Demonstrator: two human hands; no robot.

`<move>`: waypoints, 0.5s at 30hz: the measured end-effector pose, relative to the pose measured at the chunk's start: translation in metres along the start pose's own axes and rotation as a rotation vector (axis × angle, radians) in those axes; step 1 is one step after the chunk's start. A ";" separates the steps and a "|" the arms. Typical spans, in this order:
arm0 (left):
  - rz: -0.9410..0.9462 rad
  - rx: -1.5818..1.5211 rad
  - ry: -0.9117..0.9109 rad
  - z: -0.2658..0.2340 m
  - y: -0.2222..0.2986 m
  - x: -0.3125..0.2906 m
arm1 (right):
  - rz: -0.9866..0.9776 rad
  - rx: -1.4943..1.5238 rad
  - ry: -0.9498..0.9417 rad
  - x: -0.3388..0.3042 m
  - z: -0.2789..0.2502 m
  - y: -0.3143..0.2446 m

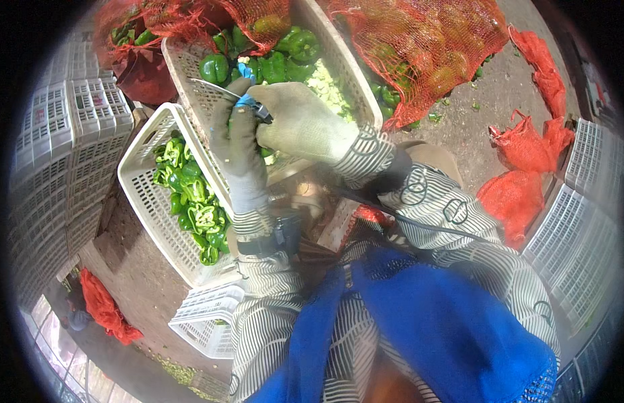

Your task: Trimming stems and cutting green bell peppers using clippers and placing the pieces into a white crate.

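Note:
My left hand (239, 127), in a dirty grey glove, is above the near edge of a white plastic crate (373, 111). Its fingers bend inward, with blue wrapping around two of them; whatever they hold is hidden. Against it my right hand (302, 121), in a pale glove, is closed around the black handle of a small knife (221, 89). The thin blade points left, across the fingers of my left hand. Beneath my hands, the crate contains whole green bell peppers (298, 44) and a heap of pale green pepper cores (327, 87).
Beside my left forearm, another white crate (140, 164) holds cut green peppers (191, 191). Red mesh sacks (433, 47) of produce lie beyond. Stacked crates stand left (93, 127) and right (573, 242). Loose red sacks (107, 309) litter the floor.

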State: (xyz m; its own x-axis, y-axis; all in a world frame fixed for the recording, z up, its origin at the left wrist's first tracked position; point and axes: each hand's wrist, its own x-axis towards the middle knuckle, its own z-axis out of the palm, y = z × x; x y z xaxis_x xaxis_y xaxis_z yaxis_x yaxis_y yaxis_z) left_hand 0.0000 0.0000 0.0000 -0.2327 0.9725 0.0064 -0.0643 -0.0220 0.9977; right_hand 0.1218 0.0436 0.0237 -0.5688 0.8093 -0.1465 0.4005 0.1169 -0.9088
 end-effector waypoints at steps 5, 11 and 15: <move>0.005 -0.467 0.266 -0.020 0.001 0.005 | -0.240 -0.162 0.452 0.006 -0.015 0.018; -0.170 -0.883 0.028 -0.024 0.001 0.001 | -0.349 -0.201 0.402 0.002 -0.021 0.015; -0.297 -0.904 0.057 -0.006 -0.008 -0.001 | -0.307 -0.353 0.271 -0.003 -0.006 0.003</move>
State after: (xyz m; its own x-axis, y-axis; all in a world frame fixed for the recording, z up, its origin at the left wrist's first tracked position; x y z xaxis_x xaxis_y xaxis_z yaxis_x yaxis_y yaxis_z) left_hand -0.0054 -0.0024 -0.0079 -0.1316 0.9550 -0.2657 -0.8486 0.0300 0.5282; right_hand 0.1289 0.0449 0.0242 -0.5103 0.8217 0.2537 0.4884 0.5198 -0.7009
